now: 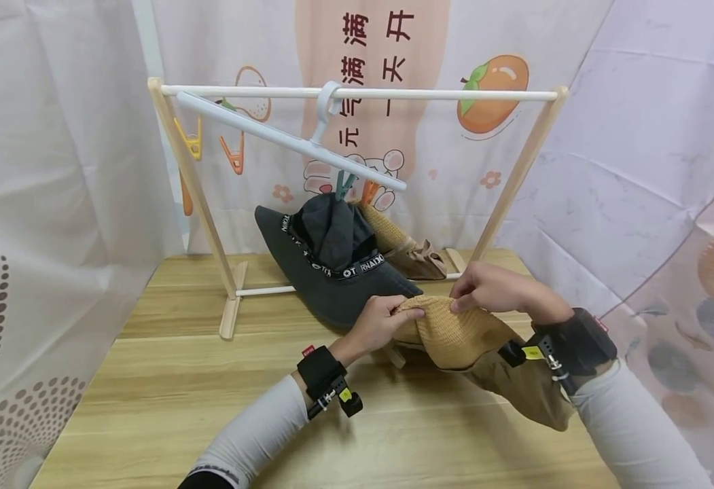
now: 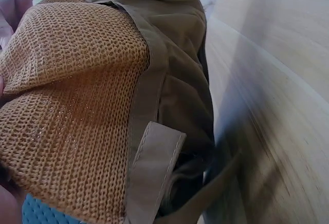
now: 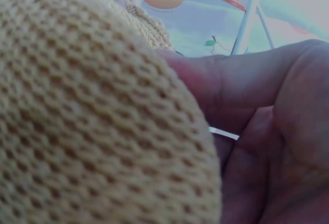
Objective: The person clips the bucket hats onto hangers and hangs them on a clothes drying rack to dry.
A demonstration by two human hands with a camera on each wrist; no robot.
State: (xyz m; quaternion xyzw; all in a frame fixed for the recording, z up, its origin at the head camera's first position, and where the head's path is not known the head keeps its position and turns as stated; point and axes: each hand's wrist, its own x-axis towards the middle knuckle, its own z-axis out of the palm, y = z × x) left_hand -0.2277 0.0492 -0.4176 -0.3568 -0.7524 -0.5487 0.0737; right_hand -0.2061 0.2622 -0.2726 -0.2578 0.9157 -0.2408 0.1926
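A hat with a tan woven crown (image 1: 454, 333) and a brown cloth brim (image 1: 524, 387) is held above the table. My left hand (image 1: 373, 327) pinches the left side of its crown, and my right hand (image 1: 494, 291) pinches the crown's upper right edge. A brown strap (image 2: 157, 167) shows beside the weave in the left wrist view. Just beyond, a dark grey bucket hat (image 1: 344, 292) with a lettered band hangs under a teal clothespin (image 1: 344, 185). Behind it another tan and brown hat (image 1: 387, 227) hangs by an orange clothespin (image 1: 369, 193).
A pale blue hanger (image 1: 271, 133) hangs tilted, right end low, from the white bar (image 1: 442, 94) of a wooden-legged rack (image 1: 200, 197). Yellow (image 1: 193, 142) and orange (image 1: 234, 156) clothespins hang at its left. The wooden table (image 1: 210, 401) lies below; printed curtains stand behind.
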